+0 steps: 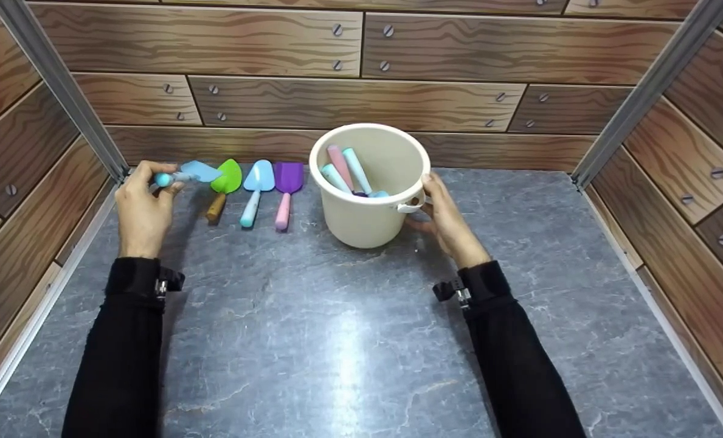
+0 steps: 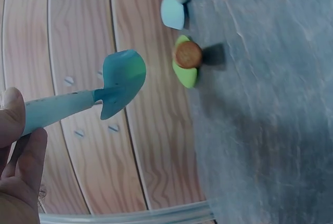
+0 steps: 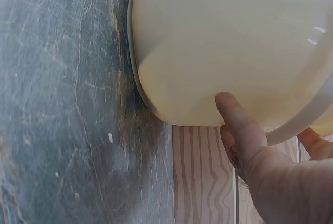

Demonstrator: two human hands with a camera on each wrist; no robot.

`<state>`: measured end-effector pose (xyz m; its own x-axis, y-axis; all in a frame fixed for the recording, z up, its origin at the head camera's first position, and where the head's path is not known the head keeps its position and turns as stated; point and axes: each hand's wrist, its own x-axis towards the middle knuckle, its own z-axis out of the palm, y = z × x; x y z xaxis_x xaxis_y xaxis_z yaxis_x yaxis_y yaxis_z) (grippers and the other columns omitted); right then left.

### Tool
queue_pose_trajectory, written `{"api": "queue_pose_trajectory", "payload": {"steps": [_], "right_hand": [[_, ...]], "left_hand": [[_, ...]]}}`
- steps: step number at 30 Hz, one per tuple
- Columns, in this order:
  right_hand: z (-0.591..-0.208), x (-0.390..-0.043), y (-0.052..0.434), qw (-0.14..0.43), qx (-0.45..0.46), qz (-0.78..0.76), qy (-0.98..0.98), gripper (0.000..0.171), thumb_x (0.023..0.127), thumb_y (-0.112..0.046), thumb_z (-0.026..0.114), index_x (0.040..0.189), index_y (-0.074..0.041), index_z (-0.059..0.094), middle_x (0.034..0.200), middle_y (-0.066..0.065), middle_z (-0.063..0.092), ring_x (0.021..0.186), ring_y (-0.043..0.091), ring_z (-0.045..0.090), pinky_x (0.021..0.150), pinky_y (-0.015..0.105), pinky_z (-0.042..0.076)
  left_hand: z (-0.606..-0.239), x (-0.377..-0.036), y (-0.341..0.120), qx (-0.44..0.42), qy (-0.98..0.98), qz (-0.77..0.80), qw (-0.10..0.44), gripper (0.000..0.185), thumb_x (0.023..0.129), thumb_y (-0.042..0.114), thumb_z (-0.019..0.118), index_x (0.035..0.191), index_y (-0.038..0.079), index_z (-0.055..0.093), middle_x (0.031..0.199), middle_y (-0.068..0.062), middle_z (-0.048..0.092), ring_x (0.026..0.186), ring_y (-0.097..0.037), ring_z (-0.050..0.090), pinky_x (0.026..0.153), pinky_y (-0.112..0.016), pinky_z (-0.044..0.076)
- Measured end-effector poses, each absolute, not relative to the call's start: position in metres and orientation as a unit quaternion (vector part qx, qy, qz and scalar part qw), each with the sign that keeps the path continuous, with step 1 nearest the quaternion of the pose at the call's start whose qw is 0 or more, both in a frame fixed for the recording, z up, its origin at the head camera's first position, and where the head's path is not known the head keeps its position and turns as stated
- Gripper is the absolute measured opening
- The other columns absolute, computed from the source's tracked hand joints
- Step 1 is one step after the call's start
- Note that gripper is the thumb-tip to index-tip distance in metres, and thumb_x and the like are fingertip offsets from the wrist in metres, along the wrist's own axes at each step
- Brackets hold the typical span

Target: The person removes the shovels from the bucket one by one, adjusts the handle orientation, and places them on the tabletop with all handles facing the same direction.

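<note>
My left hand (image 1: 145,201) pinches the handle of a small teal toy trowel (image 1: 186,174) and holds it just above the table at the far left; the left wrist view shows its blade (image 2: 120,81) in the air. Beside it on the table lie a green trowel with a wooden handle (image 1: 224,185), a light blue spade (image 1: 256,188) and a purple spade with a pink handle (image 1: 287,190). My right hand (image 1: 443,213) rests against the side of a cream bucket (image 1: 367,219), thumb (image 3: 237,120) on its wall. Several toy tool handles (image 1: 346,170) stick up inside the bucket.
The grey marble-look table (image 1: 349,340) is enclosed by wood-pattern walls (image 1: 361,97) at the back and both sides, with metal corner posts (image 1: 57,85). The bucket's thin handle (image 3: 307,120) hangs near my right fingers.
</note>
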<state>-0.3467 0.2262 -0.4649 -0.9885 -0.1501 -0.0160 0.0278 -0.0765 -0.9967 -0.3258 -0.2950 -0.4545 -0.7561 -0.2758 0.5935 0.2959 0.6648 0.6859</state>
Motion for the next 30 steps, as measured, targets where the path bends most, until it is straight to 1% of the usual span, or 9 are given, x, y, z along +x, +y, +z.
{"api": "queue_pose_trajectory", "payload": {"steps": [6,14,20,25,27,30], "right_hand": [[-0.465,-0.346,0.228,0.06,-0.057,-0.726,0.683,0.074,0.121,-0.05,0.037,0.186,-0.017,0.024,0.187,0.027,0.026,0.175,0.052,0.037,0.138,0.08,0.039],[-0.465,-0.346,0.227,0.058,-0.05,-0.728,0.682,0.074,0.121,-0.048,0.037,0.187,-0.017,0.024,0.188,0.026,0.027,0.176,0.052,0.036,0.139,0.079,0.039],[-0.465,-0.346,0.227,0.057,-0.048,-0.728,0.681,0.074,0.121,-0.048,0.037,0.187,-0.017,0.023,0.187,0.027,0.026,0.174,0.053,0.038,0.138,0.08,0.04],[-0.465,-0.346,0.227,0.055,-0.047,-0.728,0.681,0.072,0.121,-0.046,0.036,0.186,-0.017,0.024,0.184,0.028,0.026,0.171,0.052,0.042,0.137,0.079,0.041],[-0.465,-0.346,0.227,0.056,-0.047,-0.728,0.682,0.073,0.121,-0.047,0.036,0.187,-0.017,0.024,0.185,0.028,0.026,0.171,0.051,0.042,0.138,0.079,0.041],[-0.465,-0.346,0.227,0.059,-0.049,-0.728,0.682,0.073,0.122,-0.048,0.036,0.187,-0.017,0.023,0.184,0.027,0.027,0.171,0.05,0.042,0.139,0.079,0.04]], "left_hand": [[-0.461,-0.326,-0.302,0.009,-0.847,-0.412,0.336,0.027,0.106,0.006,0.083,0.131,-0.004,0.078,0.138,-0.021,0.082,0.137,-0.038,0.078,0.123,-0.046,0.065],[-0.469,-0.328,-0.309,0.034,-0.846,-0.414,0.334,0.027,0.105,0.005,0.085,0.13,-0.003,0.078,0.136,-0.021,0.083,0.135,-0.037,0.079,0.12,-0.04,0.066],[-0.472,-0.329,-0.314,0.046,-0.847,-0.415,0.328,0.026,0.105,0.003,0.084,0.13,-0.003,0.078,0.137,-0.023,0.083,0.135,-0.037,0.079,0.122,-0.048,0.065],[-0.477,-0.332,-0.319,0.058,-0.85,-0.417,0.317,0.028,0.106,0.001,0.083,0.132,-0.006,0.077,0.138,-0.026,0.081,0.138,-0.043,0.077,0.124,-0.051,0.064],[-0.479,-0.334,-0.321,0.06,-0.85,-0.419,0.313,0.029,0.106,0.001,0.084,0.132,-0.006,0.076,0.138,-0.027,0.081,0.14,-0.046,0.076,0.124,-0.052,0.064],[-0.482,-0.336,-0.323,0.063,-0.853,-0.416,0.309,0.029,0.105,0.0,0.084,0.132,-0.006,0.077,0.139,-0.027,0.081,0.141,-0.045,0.076,0.124,-0.054,0.063]]}}
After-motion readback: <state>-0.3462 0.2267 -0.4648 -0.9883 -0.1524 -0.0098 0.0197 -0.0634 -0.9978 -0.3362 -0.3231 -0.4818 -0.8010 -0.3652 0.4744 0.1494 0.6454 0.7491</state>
